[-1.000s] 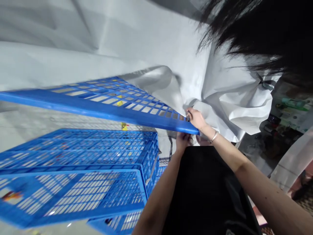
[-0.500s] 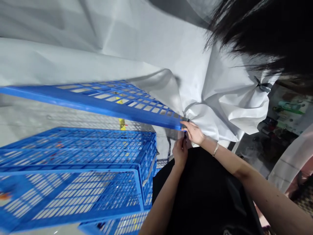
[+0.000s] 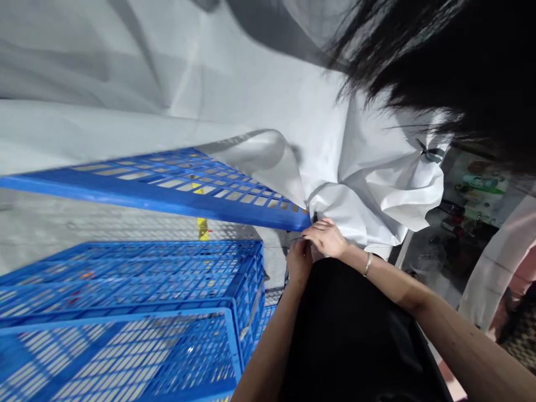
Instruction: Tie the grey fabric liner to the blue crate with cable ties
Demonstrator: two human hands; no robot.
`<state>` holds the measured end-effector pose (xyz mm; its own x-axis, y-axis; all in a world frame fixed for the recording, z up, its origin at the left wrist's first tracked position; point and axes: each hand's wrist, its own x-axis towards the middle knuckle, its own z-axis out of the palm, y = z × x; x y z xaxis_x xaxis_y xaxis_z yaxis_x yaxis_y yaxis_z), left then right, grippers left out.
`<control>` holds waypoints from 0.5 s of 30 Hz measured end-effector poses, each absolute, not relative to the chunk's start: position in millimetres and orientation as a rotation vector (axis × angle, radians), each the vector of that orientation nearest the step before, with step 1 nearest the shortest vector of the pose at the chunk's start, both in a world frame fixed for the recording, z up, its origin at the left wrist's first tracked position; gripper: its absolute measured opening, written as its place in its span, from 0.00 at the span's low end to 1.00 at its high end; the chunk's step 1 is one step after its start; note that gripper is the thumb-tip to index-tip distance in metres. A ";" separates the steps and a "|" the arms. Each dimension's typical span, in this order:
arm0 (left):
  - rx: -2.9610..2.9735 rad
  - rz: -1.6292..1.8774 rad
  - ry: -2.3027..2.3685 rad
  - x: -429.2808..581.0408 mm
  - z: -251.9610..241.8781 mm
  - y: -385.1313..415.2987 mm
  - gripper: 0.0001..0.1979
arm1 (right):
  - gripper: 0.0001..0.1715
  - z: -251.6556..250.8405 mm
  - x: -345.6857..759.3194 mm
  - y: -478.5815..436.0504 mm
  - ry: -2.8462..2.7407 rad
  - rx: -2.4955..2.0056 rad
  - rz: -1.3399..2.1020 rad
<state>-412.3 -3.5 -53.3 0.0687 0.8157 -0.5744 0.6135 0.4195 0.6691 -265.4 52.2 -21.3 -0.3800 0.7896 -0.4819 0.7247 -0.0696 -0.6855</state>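
Observation:
A blue perforated plastic panel (image 3: 176, 190) slants from the left edge to a corner near the middle. My right hand (image 3: 327, 239), a bracelet on its wrist, is curled with pinched fingers right at that corner, where white sheeting (image 3: 368, 190) is gathered. My left hand (image 3: 298, 261) is closed just below it, fingers bunched against the same spot. What either hand pinches is too small to make out. A dark tie (image 3: 431, 152) gathers the white sheet farther right.
Stacked blue mesh crates (image 3: 138, 301) fill the lower left. White sheeting (image 3: 167, 84) covers the background. My black garment (image 3: 352, 340) and dark hair (image 3: 439, 61) block the lower middle and upper right. Cluttered items (image 3: 477, 195) lie at the right.
The view shifted, so the panel and crates sit lower in frame. My hands drew closer together at the panel's corner; the right one dropped from gripping the panel's edge to just below it.

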 end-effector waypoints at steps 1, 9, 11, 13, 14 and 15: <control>1.357 0.259 1.625 -411.1 -53.1 -3.1 0.09 | 0.14 -19.1 -265.7 55.8 -2.145 -1.677 1.483; 1.279 0.440 1.738 -416.8 -29.6 -1.8 0.10 | 0.13 -0.2 -271.9 76.1 -2.589 -1.670 1.465; 1.246 0.453 1.723 -418.7 -27.7 1.3 0.10 | 0.13 3.6 -272.2 78.0 -2.658 -1.561 1.481; 1.170 0.506 1.710 -417.6 -27.4 3.7 0.10 | 0.13 5.4 -271.8 80.4 -2.683 -1.498 1.532; 1.100 0.547 1.711 -416.0 -27.5 4.4 0.10 | 0.13 5.2 -271.6 81.4 -2.684 -1.497 1.568; 1.015 0.598 1.725 -414.2 -27.6 4.6 0.11 | 0.12 4.2 -271.7 82.2 -2.678 -1.513 1.599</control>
<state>-414.2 4.6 -27.6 -0.1422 0.8488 -0.5093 0.3515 0.5243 0.7756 -271.7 82.2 4.2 -0.5767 0.5094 -0.6387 0.8039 0.2148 -0.5546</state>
